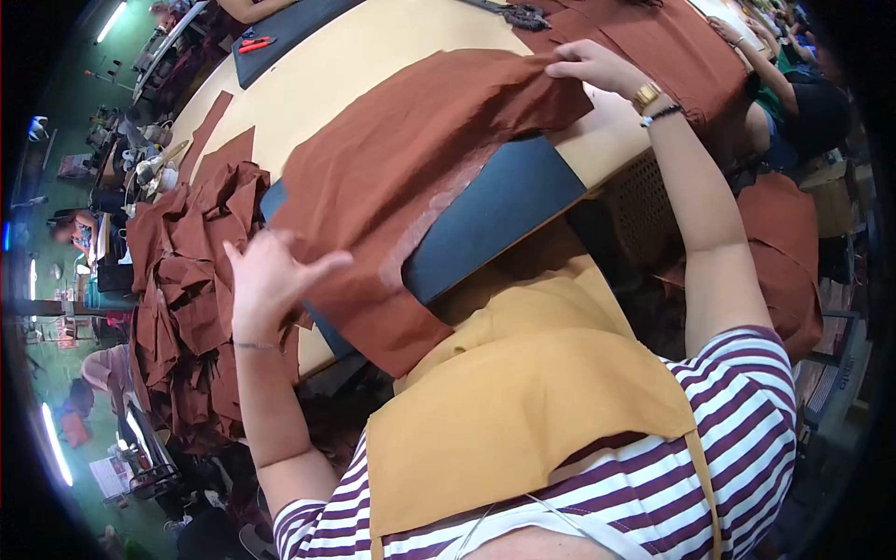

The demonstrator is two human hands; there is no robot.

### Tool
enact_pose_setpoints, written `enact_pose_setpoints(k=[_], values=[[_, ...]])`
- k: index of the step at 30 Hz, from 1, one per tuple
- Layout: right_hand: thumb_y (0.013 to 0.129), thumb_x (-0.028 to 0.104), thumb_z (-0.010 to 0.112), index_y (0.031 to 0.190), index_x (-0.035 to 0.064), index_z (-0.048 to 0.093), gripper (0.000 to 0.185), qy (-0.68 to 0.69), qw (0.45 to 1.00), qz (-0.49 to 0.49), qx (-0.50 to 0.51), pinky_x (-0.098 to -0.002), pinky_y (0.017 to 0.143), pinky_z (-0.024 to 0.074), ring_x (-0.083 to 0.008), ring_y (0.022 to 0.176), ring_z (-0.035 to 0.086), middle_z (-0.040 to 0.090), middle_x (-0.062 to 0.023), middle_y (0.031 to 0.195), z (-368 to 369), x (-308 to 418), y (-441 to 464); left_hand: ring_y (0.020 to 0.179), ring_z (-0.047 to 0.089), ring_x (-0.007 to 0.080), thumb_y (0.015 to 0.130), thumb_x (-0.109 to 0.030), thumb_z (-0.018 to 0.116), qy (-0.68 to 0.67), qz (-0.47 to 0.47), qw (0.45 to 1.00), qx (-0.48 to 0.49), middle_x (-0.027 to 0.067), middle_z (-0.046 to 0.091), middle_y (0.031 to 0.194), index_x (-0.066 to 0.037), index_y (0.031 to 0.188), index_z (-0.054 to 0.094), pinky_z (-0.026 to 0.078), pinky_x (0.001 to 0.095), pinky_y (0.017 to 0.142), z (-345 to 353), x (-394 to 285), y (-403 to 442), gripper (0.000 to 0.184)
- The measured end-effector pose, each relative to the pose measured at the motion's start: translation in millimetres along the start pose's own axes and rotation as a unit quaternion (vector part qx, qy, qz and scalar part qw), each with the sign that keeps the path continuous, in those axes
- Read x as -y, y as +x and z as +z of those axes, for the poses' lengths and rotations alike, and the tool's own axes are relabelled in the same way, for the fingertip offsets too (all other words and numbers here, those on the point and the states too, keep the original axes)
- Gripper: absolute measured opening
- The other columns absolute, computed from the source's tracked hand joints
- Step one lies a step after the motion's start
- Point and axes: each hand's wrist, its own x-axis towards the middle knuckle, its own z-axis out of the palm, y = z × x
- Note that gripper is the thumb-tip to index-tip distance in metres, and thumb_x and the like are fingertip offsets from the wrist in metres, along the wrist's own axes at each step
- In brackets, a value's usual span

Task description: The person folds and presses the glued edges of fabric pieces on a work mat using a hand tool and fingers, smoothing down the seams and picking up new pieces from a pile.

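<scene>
A large rust-brown cloth piece (373, 177) lies over a dark blue board (513, 191) on the pale table, its near end hanging past the table edge. At its far right corner, my right hand (602, 70) pinches the cloth between thumb and fingers and lifts that corner a little. My left hand (280, 280) is over the cloth's left side, thumb and fingers spread, holding nothing. A whitish mark runs along the curved inner edge of the cloth. Below it is a mustard apron (532, 392) on my body.
A crumpled heap of brown cloth (191, 299) is at the left. More brown cloth (653, 56) covers the far right of the table. A red cutter (257, 44) rests on another dark board (289, 37). Other people sit around the far side and right.
</scene>
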Motion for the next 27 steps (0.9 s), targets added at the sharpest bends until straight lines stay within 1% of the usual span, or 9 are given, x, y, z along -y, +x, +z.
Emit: enact_pose_setpoints(k=[4,6,7,9,11,16,19,21,27], values=[[0.089,0.037,0.066,0.099,-0.0016,0.069,0.040,-0.006,1.000,-0.019,0.010,-0.0298,0.074,0.0470,-0.0140,0.079,0.058,0.065,-0.0065,0.081,24,23,26,0.125,0.052,0.0316,0.093,-0.056,0.053,-0.163,0.158,0.936,-0.268,0.0157,0.058,0.131,-0.011,0.123,0.063,0.023,0.0633,0.109,33,-3,75,0.055],[0.089,0.040,0.066,0.097,-0.0013,0.068,0.042,0.038,0.999,-0.029,-0.007,-0.0302,0.076,0.0477,-0.0161,0.079,0.060,0.066,-0.0098,0.080,34,26,33,0.144,0.027,0.0357,0.096,-0.052,0.050,-0.165,0.230,0.928,-0.243,0.0171,0.036,0.152,-0.021,0.142,0.047,0.019,0.0630,0.112,65,-21,120,0.055],[0.088,0.045,0.066,0.093,-0.0002,0.068,0.046,-0.009,0.994,-0.087,-0.065,-0.0326,0.074,0.0481,-0.0190,0.077,0.061,0.066,-0.0109,0.078,40,14,40,0.146,0.020,0.0346,0.094,-0.056,0.050,-0.161,0.184,0.952,-0.184,0.0156,0.027,0.157,-0.022,0.146,0.041,0.016,0.0641,0.113,74,-38,125,0.062],[0.086,0.048,0.068,0.091,0.0011,0.068,0.048,-0.110,0.992,0.014,-0.063,-0.0343,0.072,0.0490,-0.0210,0.076,0.062,0.067,-0.0113,0.080,20,30,29,0.147,0.019,0.0348,0.092,-0.061,0.050,-0.103,0.151,0.965,-0.189,0.0150,0.026,0.158,-0.023,0.148,0.038,0.015,0.0651,0.112,96,-45,136,0.069],[0.083,0.050,0.072,0.086,0.0040,0.068,0.046,-0.061,0.985,-0.005,-0.160,-0.0328,0.066,0.0488,-0.0174,0.069,0.060,0.065,-0.0072,0.076,2,-7,23,0.147,0.019,0.0348,0.090,-0.065,0.050,-0.109,0.107,0.969,-0.196,0.0142,0.024,0.158,-0.022,0.150,0.036,0.016,0.0653,0.112,97,-31,139,0.075],[0.083,0.038,0.074,0.093,0.0048,0.069,0.035,-0.038,0.977,0.104,-0.185,-0.0298,0.072,0.0512,-0.0160,0.078,0.064,0.068,-0.0078,0.081,-19,-26,-12,0.147,0.018,0.0357,0.089,-0.067,0.048,-0.097,0.026,0.979,-0.177,0.0157,0.020,0.159,-0.021,0.152,0.031,0.017,0.0638,0.112,102,8,129,0.080],[0.085,0.035,0.072,0.098,0.0040,0.069,0.033,-0.161,0.934,-0.019,-0.319,-0.0348,0.079,0.0521,-0.0227,0.089,0.066,0.069,-0.0110,0.092,1,-14,-13,0.148,0.014,0.0365,0.090,-0.067,0.046,-0.088,-0.018,0.987,-0.137,0.0171,0.017,0.160,-0.020,0.153,0.029,0.015,0.0649,0.112,94,17,117,0.081],[0.085,0.030,0.069,0.102,0.0035,0.068,0.032,-0.126,0.949,-0.078,-0.277,-0.0390,0.084,0.0513,-0.0285,0.096,0.065,0.068,-0.0127,0.100,18,9,-9,0.148,0.012,0.0370,0.090,-0.067,0.046,-0.057,-0.062,0.992,-0.097,0.0175,0.017,0.160,-0.020,0.153,0.029,0.014,0.0661,0.112,83,14,112,0.080],[0.082,0.021,0.071,0.099,0.0031,0.067,0.025,-0.113,0.965,-0.198,-0.129,-0.0377,0.080,0.0510,-0.0281,0.087,0.065,0.067,-0.0122,0.091,85,68,9,0.147,0.017,0.0381,0.094,-0.057,0.047,-0.117,0.115,0.959,-0.231,0.0169,0.025,0.157,-0.023,0.146,0.041,0.013,0.0690,0.111,61,-56,149,0.063]])
